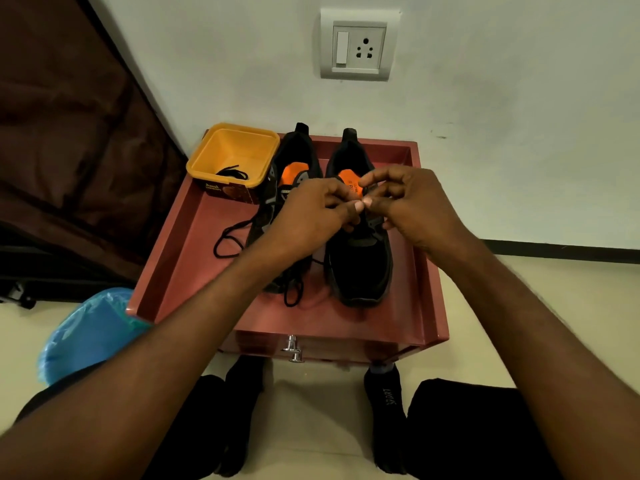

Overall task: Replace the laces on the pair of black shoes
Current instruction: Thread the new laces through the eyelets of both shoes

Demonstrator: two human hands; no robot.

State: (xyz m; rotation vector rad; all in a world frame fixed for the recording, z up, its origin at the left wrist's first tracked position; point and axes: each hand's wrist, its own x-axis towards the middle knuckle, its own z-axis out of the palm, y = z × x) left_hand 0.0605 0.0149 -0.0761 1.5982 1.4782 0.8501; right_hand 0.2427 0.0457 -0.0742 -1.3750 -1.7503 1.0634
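The right black mesh shoe (360,258) is under both curled hands, left hand (311,209) and right hand (412,206), apparently pinching something unseen at its top eyelets; the left black shoe's (273,202) lace hangs loose, so work likely remains.

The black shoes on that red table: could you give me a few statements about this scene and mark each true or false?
1. Both hands, the left hand and the right hand, work at the right black shoe. True.
2. The square yellow plastic tub is empty. False: a coiled black lace lies inside it.
3. The left black shoe has a loose black lace trailing onto the red tray-topped table. True.
4. The shoes lie on their sides. False: both stand upright, toes towards the person.
5. The white wall socket has a plug in it. False: nothing is plugged in.
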